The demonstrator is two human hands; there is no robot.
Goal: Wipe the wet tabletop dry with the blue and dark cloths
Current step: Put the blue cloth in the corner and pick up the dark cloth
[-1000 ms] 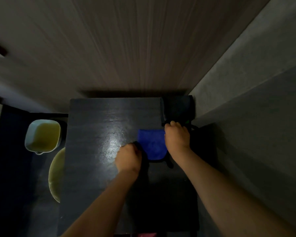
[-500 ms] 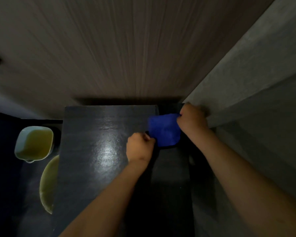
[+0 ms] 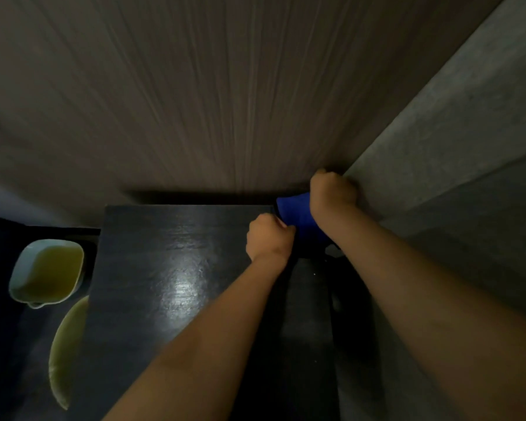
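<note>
At far left, beside the table, a pale jug (image 3: 46, 271) of yellowish liquid. On the dark tabletop (image 3: 152, 253), a glossy wet patch near the middle. At the far right corner, left hand (image 3: 268, 238) curled into a fist, pinching the near-left edge of the blue cloth (image 3: 295, 214). Looks bright blue and bunched, stretches between both fists, long axis running near-left to far-right. Right hand (image 3: 331, 192) fisted round its far end, close against the wall. Since half a second ago, carried farther into the corner.
</note>
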